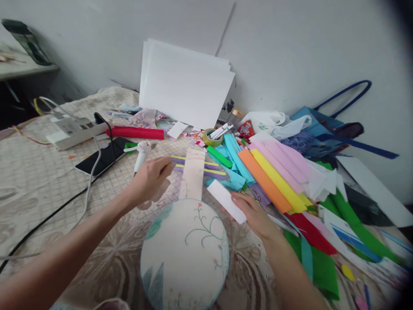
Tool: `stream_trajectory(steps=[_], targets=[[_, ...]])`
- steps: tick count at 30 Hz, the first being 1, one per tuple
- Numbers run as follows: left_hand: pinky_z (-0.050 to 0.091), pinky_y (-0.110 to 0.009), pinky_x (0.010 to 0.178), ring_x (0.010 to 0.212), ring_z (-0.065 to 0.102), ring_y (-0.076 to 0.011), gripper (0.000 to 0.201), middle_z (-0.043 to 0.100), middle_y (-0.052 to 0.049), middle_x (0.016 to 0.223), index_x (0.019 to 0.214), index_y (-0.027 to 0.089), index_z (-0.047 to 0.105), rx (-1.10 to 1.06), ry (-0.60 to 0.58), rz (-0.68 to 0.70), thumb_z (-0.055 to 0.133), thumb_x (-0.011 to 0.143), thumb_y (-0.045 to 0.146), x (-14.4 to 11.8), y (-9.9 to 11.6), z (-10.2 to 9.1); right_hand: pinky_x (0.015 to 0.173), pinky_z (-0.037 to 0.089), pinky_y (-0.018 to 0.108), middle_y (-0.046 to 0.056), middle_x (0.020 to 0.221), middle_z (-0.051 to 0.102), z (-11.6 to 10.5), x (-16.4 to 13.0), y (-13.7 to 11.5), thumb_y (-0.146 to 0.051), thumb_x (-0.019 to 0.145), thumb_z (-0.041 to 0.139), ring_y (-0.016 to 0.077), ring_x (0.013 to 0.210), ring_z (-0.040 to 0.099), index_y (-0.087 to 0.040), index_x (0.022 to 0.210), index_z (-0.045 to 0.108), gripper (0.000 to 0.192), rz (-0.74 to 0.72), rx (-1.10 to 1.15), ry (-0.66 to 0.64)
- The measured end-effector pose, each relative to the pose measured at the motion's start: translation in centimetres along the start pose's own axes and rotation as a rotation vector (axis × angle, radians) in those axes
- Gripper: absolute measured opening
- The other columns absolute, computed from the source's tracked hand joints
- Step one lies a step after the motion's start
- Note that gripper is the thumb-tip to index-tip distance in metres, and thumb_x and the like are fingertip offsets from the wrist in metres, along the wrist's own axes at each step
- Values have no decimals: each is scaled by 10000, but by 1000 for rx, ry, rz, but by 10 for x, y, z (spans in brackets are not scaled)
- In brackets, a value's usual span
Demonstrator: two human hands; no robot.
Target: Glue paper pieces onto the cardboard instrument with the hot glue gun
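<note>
My left hand [151, 178] pinches the left end of purple and yellow paper strips [211, 168] that lie across the handle of a round painted fan [185, 249]. The fan lies flat on the patterned cloth, handle pointing away from me. My right hand [254, 213] holds a white rectangular card [226, 200] just right of the fan's handle, tilted toward the strips.
Coloured felt strips [274, 176] pile up to the right, beside a blue bag [322, 125]. White sheets [185, 84] lean on the wall. A tape roll [211, 137], red tube [135, 132], small white fan [141, 155], phone [103, 157] and power strip [75, 131] with cables lie behind and left.
</note>
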State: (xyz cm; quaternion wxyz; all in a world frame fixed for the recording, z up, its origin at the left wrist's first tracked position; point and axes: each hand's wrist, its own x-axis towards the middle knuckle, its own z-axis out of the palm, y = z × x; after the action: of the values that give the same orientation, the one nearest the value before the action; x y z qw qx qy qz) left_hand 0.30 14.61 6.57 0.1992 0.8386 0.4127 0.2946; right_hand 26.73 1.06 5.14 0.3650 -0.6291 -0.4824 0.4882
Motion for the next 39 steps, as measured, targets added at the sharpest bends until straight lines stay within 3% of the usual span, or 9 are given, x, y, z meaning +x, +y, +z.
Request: stream_trajectory(steps=[5, 8, 11, 15, 19, 25, 30, 33, 39], targets=[[308, -263, 538, 539, 468, -138, 278, 497, 7, 571, 601, 192, 463, 155, -122, -136, 435, 850, 312, -27, -35, -4, 425, 368, 247, 23, 601, 595, -12, 7, 7, -433, 886, 466, 144, 511, 502, -173, 834, 660, 329, -60, 95, 157], [399, -273, 605, 665, 561, -162, 197, 621, -45, 883, 919, 189, 608, 156, -143, -148, 463, 803, 257, -41, -47, 1, 421, 371, 253, 25, 645, 611, -12, 12, 8, -462, 854, 504, 148, 524, 506, -180, 833, 653, 319, -83, 198, 281], [467, -305, 702, 726, 581, -152, 391, 514, -82, 1202, 1149, 216, 567, 132, -85, -149, 540, 767, 296, -50, -54, 7, 424, 371, 260, 24, 615, 595, -9, 14, 9, -479, 837, 518, 149, 515, 496, -172, 793, 658, 340, -90, 220, 322], [466, -348, 765, 782, 591, -194, 212, 571, -80, 1008, 724, 176, 643, 189, -73, -111, 545, 795, 350, -56, -57, 7, 436, 363, 270, 23, 565, 578, -9, 15, 16, -478, 845, 505, 151, 494, 490, -162, 781, 672, 363, -80, 167, 310], [454, -347, 786, 925, 602, -236, 191, 629, -73, 1052, 872, 214, 678, 128, -98, -13, 509, 808, 274, -60, -53, 2, 441, 361, 270, 29, 573, 598, -9, 17, 23, -498, 851, 494, 153, 496, 498, -160, 802, 675, 387, -73, 161, 301], [367, -280, 543, 551, 531, -161, 285, 572, -12, 564, 588, 198, 571, 155, -103, -139, 483, 833, 315, -61, -39, 6, 473, 384, 262, 29, 594, 610, 2, 21, 27, -545, 856, 481, 153, 530, 529, -167, 815, 646, 415, -82, 213, 304], [421, -248, 659, 736, 593, -144, 148, 659, -14, 842, 794, 204, 607, -1, -102, -46, 468, 835, 230, -55, -31, 14, 507, 398, 257, 0, 575, 573, 11, 21, 23, -528, 878, 472, 131, 510, 506, -188, 802, 604, 373, -167, 145, 199], [396, -238, 590, 652, 580, -130, 222, 648, 2, 741, 711, 197, 592, 41, -121, -80, 448, 865, 266, -52, -30, 18, 505, 399, 260, -8, 573, 557, 11, 19, 22, -526, 883, 463, 132, 504, 503, -195, 798, 587, 363, -151, 102, 178], [440, -244, 644, 702, 601, -141, 146, 658, -15, 819, 898, 199, 627, -7, -48, -86, 519, 823, 264, -48, -31, 23, 492, 388, 274, -8, 589, 558, 10, 19, 28, -527, 884, 457, 146, 512, 499, -217, 791, 583, 348, -135, 121, 176]])
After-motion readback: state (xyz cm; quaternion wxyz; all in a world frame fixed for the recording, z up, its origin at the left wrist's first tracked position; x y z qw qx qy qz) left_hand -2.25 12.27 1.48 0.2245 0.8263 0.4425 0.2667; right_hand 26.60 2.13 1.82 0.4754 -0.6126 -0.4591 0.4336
